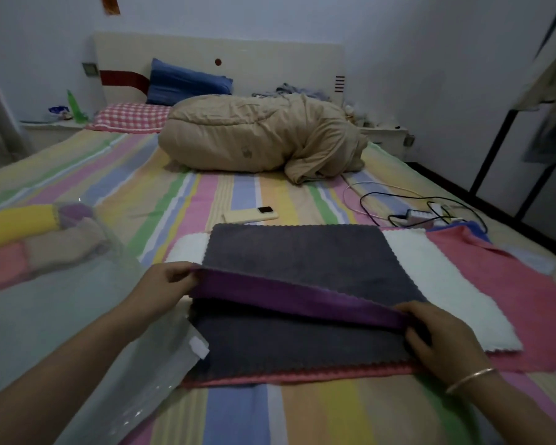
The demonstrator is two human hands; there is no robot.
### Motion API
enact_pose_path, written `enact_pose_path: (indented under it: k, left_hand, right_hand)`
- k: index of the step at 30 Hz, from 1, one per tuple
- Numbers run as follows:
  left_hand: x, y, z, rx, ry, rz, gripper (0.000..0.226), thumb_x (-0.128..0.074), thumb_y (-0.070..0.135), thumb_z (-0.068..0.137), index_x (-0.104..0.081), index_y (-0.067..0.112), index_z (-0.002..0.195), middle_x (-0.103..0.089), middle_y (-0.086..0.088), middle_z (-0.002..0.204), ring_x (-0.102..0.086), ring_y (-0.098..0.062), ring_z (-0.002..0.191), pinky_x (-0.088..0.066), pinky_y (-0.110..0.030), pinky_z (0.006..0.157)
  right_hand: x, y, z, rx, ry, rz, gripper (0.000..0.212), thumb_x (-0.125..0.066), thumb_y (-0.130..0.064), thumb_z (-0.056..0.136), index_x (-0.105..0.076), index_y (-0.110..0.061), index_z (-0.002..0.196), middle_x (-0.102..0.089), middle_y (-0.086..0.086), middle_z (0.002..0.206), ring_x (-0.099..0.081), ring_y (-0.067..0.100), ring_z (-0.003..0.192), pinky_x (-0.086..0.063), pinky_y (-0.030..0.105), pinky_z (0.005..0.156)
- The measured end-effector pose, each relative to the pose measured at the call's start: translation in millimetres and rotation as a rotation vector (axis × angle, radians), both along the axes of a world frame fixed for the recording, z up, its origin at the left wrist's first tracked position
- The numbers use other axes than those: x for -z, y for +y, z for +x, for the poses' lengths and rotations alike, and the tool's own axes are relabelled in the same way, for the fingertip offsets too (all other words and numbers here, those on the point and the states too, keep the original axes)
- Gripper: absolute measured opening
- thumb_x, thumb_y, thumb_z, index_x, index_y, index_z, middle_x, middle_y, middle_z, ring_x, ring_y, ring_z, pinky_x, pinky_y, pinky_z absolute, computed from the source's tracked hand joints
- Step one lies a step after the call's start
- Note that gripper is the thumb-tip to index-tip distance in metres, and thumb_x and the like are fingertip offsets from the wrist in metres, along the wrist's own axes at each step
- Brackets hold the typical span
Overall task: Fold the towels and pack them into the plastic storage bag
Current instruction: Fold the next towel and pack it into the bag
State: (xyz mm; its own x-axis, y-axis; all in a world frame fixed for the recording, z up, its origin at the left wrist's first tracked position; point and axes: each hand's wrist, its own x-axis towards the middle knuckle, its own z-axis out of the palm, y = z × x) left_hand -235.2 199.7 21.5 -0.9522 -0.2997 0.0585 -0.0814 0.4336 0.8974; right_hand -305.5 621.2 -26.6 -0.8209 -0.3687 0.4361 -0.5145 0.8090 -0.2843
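Head view: plastic bag [77, 316] at the bed's [302, 412] left edge holds rolled towels [16, 223]. Both hands' fingers, left [164, 284] and right [443, 338], pinch the purple towel's [296, 297] folded edge.

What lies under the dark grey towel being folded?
Under the dark grey towel, a white towel shows at both sides and a pink towel along the near edge and right. Anything directly beneath the middle is covered.

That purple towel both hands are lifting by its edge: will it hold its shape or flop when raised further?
Probably floppy: the purple towel sags between the left hand and right hand. Likely light, since fingertip pinches carry it. It may drag on the grey towel beneath, as both look nappy.
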Motion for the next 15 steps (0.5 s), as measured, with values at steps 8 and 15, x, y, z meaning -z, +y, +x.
enact_pose_path:
  k: [8,15]
  left_hand:
    - [3,11,-8,-0.120,0.095,0.190,0.019,-0.059,0.022,0.094,-0.074,0.019,0.083,-0.072,-0.011,0.088,-0.063,-0.020,0.076,-0.051,-0.047,0.089]
    - [-10,12,-8,-0.191,0.353,0.203,0.034,-0.056,0.020,0.095,-0.075,0.042,0.077,-0.072,0.010,0.075,-0.064,-0.010,0.074,-0.052,-0.039,0.078]
  right_hand:
    - [-6,18,-14,0.065,-0.259,-0.630,0.022,-0.069,-0.002,0.084,-0.072,-0.024,0.077,-0.072,-0.010,0.076,-0.064,0.002,0.070,-0.047,0.009,0.064]
    - [-41,-4,-14,-0.002,-0.131,-0.981,0.030,-0.060,-0.001,0.089,-0.070,-0.028,0.078,-0.070,-0.017,0.076,-0.062,-0.003,0.073,-0.049,0.008,0.070]
